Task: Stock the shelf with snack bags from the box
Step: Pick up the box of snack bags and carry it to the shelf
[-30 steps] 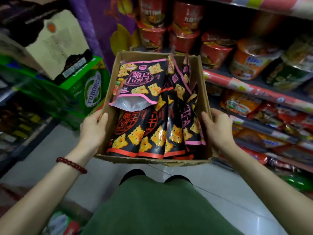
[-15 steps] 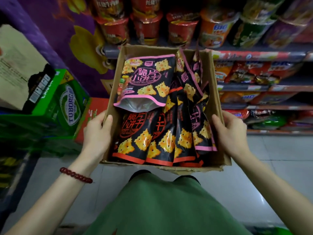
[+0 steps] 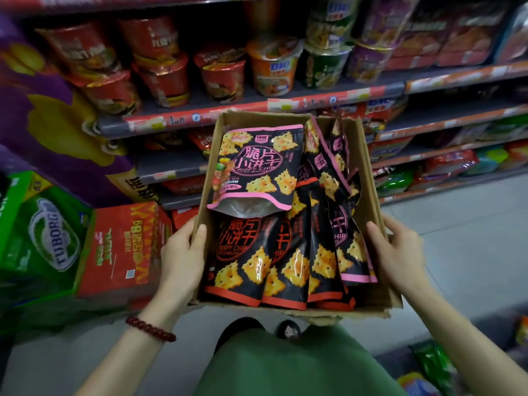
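Gripping the cardboard box [image 3: 368,178] from both sides: left hand [image 3: 180,258] wraps the left wall, thumb hooked over the rim and inside; right hand [image 3: 400,252] clasps the right wall the same way, thumb over the edge. A dark red bead bracelet [image 3: 150,329] sits on the left wrist. The box is held above the floor, in front of the person's green garment [image 3: 285,367], its far end close to the shelf [image 3: 257,105].

Snack bags [image 3: 285,252] fill the box, black with yellow cracker print. 1 pink-trimmed bag [image 3: 254,167] lies flat on top at the far left; red-trimmed bags stand on edge beneath and beside it, more pink-trimmed ones along the right wall.

The shelf carries cup noodles [image 3: 271,67] in red, orange and green. Left, on the floor side: a green Tuborg carton [image 3: 43,238] and a red carton [image 3: 123,247].
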